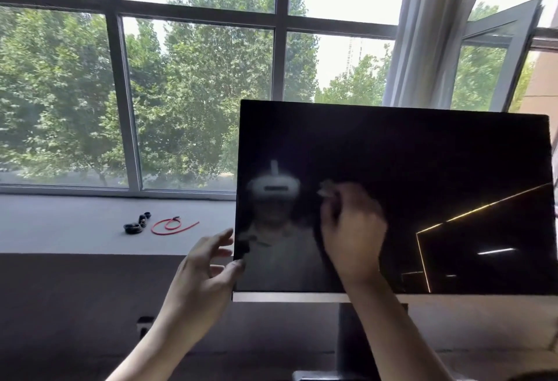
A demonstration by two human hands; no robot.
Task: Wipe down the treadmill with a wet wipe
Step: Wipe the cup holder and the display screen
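Note:
A large black screen (422, 169) on a stand (353, 341) fills the right half of the head view. It is tilted slightly and reflects a person wearing a headset. My right hand (353, 229) is raised against the glass left of centre, its fingers pinched on a small crumpled greyish wet wipe (326, 189) that is pressed to the screen. My left hand (205, 272) is at the screen's lower left edge. Its thumb lies on the front of the edge and its spread fingers reach toward the back. No other part of a treadmill is visible.
Behind the screen runs a pale windowsill (75, 223) holding a red cord loop (172, 225) and small black rings (136, 225). Large window panes show trees outside. A grey curtain (428, 33) and an open window leaf (507, 54) are at the upper right.

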